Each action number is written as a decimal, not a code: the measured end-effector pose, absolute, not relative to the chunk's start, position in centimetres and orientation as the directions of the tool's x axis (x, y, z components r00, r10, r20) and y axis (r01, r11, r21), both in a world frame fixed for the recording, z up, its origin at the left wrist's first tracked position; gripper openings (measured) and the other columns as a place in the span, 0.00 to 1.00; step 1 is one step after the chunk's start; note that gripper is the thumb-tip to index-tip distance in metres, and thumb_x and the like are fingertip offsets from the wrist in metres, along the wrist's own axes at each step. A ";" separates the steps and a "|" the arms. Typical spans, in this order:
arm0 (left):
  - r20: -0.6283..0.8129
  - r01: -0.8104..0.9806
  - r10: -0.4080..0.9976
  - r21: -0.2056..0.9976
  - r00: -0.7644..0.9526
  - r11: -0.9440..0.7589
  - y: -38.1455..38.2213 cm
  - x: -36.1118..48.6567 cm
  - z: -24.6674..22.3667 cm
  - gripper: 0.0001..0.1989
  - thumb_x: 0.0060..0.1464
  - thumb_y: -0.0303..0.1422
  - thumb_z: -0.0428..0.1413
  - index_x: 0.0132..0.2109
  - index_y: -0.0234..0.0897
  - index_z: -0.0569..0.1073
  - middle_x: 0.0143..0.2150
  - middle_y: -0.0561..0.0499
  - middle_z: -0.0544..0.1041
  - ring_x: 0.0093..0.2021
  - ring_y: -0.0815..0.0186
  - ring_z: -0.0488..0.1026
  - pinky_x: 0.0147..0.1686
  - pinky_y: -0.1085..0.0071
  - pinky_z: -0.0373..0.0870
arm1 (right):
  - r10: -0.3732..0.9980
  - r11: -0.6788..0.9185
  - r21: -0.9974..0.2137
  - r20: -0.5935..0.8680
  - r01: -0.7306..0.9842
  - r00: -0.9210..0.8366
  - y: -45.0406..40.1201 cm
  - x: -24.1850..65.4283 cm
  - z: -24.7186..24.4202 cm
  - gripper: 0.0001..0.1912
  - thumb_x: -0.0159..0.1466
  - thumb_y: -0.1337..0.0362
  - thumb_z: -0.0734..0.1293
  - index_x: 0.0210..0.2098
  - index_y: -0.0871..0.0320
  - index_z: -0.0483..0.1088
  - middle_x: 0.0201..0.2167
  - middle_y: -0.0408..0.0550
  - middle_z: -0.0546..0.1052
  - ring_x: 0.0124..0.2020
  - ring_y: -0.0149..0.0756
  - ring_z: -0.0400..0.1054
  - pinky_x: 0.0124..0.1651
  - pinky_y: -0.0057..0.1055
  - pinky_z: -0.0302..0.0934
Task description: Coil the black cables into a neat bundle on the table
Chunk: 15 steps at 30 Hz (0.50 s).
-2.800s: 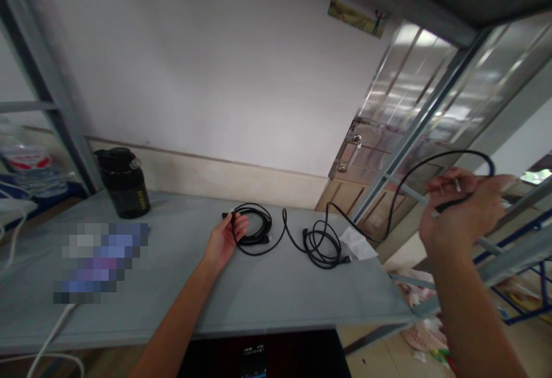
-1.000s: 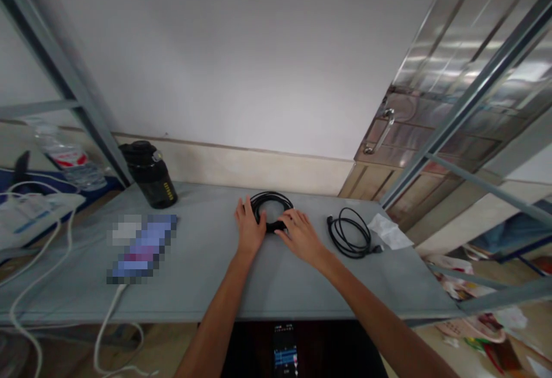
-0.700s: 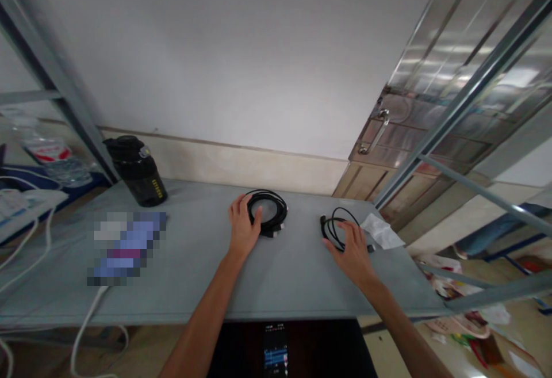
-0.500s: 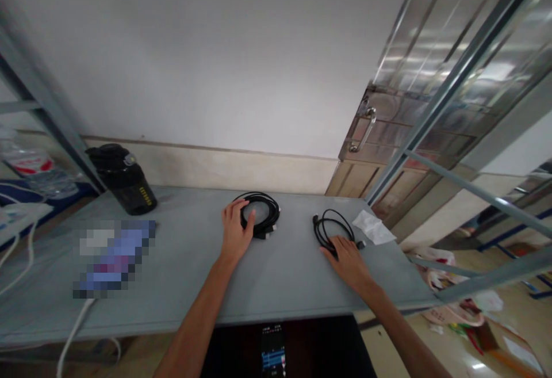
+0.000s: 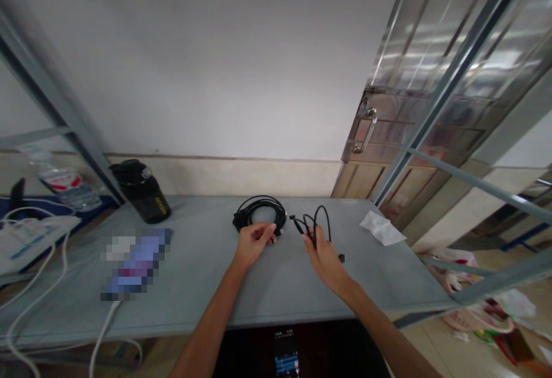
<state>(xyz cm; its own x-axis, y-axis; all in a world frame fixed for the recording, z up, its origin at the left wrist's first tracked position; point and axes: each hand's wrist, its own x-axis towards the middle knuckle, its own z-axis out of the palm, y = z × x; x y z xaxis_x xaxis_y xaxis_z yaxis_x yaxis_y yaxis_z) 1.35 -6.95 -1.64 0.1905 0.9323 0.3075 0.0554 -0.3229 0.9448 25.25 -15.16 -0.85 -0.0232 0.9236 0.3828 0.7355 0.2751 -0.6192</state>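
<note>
A thick coil of black cables (image 5: 241, 217) lies on the grey table (image 5: 190, 286), with several plug ends at its lower right. My left hand (image 5: 254, 244) is at the near edge of this coil, its thumb and fingers drawn together beside the plug ends. Whether anything is pinched there, I cannot make out. To the right, my right hand (image 5: 323, 260) is closed around a smaller looped black cable (image 5: 326, 217). One connector of that cable points left toward the coil, and its other end shows below the hand at the right.
A crumpled white tissue (image 5: 382, 228) lies at the right end of the table. On the left are a black drink bottle (image 5: 144, 194) and a blurred-out blue item (image 5: 140, 263) with a white cable (image 5: 103, 326). Metal posts (image 5: 414, 148) flank the table. A phone (image 5: 287, 355) sits below the front edge.
My right hand has gathered up the smaller cable and moved left with it. My left hand has shifted from the coil's left side to its near edge, its fingers now together.
</note>
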 end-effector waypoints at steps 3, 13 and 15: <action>0.193 -0.048 0.929 0.981 0.315 -0.187 -7.1 1.7 -1.5 0.32 0.62 0.63 0.63 0.41 0.35 0.87 0.34 0.41 0.88 0.30 0.56 0.83 0.25 0.67 0.73 | 0.923 0.332 -0.641 0.372 0.692 -0.098 -15.3 22.1 -0.1 0.15 0.84 0.49 0.54 0.53 0.52 0.62 0.38 0.50 0.83 0.35 0.45 0.82 0.39 0.38 0.73; 0.073 -0.231 0.936 0.973 0.344 0.009 -6.8 1.1 -1.5 0.25 0.60 0.56 0.69 0.41 0.36 0.90 0.35 0.41 0.89 0.31 0.56 0.85 0.31 0.65 0.77 | 0.915 0.395 -0.731 0.366 0.557 -0.169 -15.1 20.7 -0.4 0.21 0.84 0.45 0.53 0.54 0.51 0.68 0.40 0.50 0.85 0.39 0.45 0.84 0.45 0.40 0.77; 0.065 -0.251 0.937 0.968 0.342 0.024 -6.7 1.0 -1.6 0.24 0.60 0.54 0.69 0.42 0.35 0.90 0.36 0.39 0.90 0.31 0.55 0.86 0.31 0.65 0.77 | 0.911 0.378 -0.780 0.409 0.498 -0.052 -14.7 22.4 0.9 0.24 0.83 0.41 0.55 0.50 0.52 0.70 0.40 0.51 0.86 0.38 0.43 0.83 0.45 0.39 0.77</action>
<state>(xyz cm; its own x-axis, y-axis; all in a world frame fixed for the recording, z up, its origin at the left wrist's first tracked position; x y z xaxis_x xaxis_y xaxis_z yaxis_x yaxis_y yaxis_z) 1.03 -6.67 -1.58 0.3424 0.9373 0.0654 -0.2514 0.0243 0.9676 22.36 -14.71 0.88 -0.0516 0.9111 0.4090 0.4982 0.3784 -0.7801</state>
